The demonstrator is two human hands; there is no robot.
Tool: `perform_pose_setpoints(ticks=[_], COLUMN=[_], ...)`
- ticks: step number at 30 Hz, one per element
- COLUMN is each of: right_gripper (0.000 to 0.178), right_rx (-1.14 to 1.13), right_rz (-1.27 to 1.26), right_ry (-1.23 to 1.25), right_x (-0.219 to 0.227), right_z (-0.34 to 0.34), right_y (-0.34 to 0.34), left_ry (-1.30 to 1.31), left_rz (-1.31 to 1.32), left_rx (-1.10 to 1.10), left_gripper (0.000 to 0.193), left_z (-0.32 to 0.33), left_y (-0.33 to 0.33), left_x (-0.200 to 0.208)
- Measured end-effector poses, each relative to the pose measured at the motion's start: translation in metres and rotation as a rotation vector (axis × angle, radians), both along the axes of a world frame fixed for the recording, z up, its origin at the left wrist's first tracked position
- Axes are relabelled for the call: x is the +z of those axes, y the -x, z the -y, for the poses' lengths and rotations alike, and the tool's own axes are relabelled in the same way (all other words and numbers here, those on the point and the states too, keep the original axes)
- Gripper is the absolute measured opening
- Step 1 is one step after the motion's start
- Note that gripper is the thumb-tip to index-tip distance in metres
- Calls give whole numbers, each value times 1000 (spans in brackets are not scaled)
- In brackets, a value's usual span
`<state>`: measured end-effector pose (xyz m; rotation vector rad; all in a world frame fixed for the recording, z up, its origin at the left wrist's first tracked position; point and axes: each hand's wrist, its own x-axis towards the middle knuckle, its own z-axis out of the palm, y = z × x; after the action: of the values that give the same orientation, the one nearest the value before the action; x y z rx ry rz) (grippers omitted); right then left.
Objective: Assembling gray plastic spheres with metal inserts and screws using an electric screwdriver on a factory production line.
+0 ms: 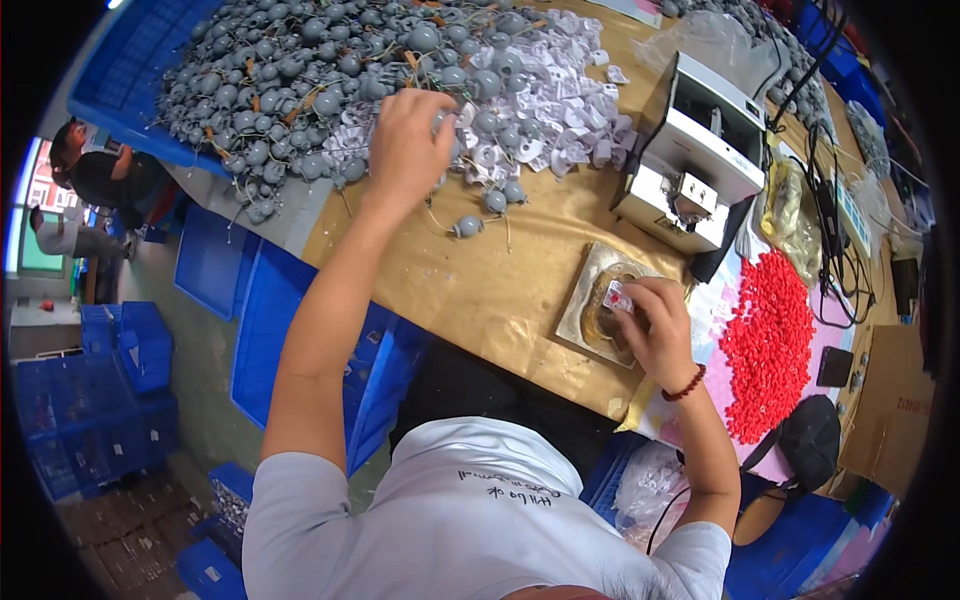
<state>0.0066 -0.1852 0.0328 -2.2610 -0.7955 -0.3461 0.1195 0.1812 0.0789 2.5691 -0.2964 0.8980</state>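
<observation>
Head view: right hand (658, 322) is pinching small white piece (617, 296), risking a drop if slackening; left hand (408, 150): grip unclear.

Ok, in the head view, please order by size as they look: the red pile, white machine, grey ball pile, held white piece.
Largest: grey ball pile
White machine
Red pile
Smallest: held white piece

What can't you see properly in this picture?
From the head view:
- What the left hand may be gripping by the grey balls: the hand itself hides it.
- Part of the small white piece: covered by the right hand.
- How many red pieces there are: too small and heaped up.
- The far side of the cardboard box: cut off by the dark rim.
</observation>
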Motion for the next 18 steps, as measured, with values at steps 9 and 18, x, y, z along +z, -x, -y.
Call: perform_pose_setpoints(ticks=[9, 18], right_gripper=[18, 15], right_rx=[-102, -95], right_rz=[-195, -216], right_ry=[-240, -280], right_x=[8, 9], right_z=[21, 23], right_y=[0, 5], left_ry=[34, -224], left_rz=[-96, -204], left_rx=[297, 105], left_gripper=[20, 24], left_z=[-72, -78], left_y=[-48, -47], left_x=[5, 24])
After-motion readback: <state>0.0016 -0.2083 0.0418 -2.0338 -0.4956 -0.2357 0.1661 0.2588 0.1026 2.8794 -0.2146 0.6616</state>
